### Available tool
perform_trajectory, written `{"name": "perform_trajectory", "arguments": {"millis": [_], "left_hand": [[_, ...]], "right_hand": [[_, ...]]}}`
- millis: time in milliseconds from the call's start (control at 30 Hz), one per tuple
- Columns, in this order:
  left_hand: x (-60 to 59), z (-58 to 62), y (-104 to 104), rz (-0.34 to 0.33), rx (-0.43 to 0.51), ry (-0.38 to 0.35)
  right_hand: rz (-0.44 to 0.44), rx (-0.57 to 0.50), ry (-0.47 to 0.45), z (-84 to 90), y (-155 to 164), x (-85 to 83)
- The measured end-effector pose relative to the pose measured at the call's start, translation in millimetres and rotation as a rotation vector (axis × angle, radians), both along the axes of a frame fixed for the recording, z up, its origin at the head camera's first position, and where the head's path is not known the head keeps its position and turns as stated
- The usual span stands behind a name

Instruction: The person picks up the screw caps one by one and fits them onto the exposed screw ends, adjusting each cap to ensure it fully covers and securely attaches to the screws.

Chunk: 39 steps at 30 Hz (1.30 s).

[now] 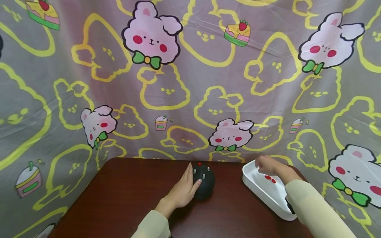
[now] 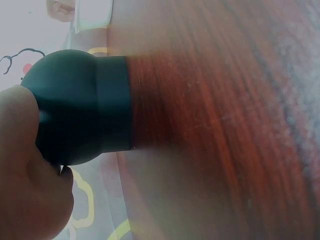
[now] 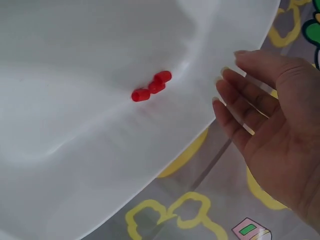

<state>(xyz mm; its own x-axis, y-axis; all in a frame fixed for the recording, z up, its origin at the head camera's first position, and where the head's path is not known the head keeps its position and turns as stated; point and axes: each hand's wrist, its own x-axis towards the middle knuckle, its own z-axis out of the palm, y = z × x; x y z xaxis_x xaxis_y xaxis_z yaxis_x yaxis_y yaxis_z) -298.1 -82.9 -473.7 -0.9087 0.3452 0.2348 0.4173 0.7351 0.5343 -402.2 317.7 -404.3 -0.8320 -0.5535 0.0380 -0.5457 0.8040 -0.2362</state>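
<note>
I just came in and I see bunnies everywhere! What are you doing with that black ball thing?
A person sits at a dark wooden table. The left hand rests against a round black holder with small pegs on top, one of them red. The right hand, fingers relaxed, hovers over a white tray with a few little red pieces in it.

Left hand (image 1: 182, 190) flat, fingers straight and close together, pointing away from the body, thumb side up. Right hand (image 1: 269, 166) out in front on the right, fingers (image 3: 235, 102) straight and a little spread, palm open, holding nothing. Both arms in pale long sleeves (image 1: 315, 211), bent forward.
</note>
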Motion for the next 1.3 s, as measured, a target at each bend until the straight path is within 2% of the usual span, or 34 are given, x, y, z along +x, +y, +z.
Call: {"name": "perform_trajectory", "arguments": {"millis": [167,367,733,1033,1300], "left_hand": [[0.4,0.4,-0.2,-0.008,-0.006,-0.009],[0.3,0.4,-0.6,-0.001,-0.014,-0.011],[0.2,0.5,-0.5,0.008,-0.024,-0.012],[0.8,0.2,-1.3,-0.002,-0.018,-0.017],[-0.5,0.1,-1.6,0.002,-0.016,-0.014]], "right_hand": [[-0.053,0.069,-0.026,-5.5,5.1,-6.0],[-0.117,0.089,-0.096,-12.7,9.5,-11.0],[-0.132,0.063,-0.053,-19.5,17.9,-6.8],[-0.204,0.069,-0.129,-36.9,22.0,-13.3],[-0.228,0.120,-0.146,-33.8,18.6,-12.9]]}}
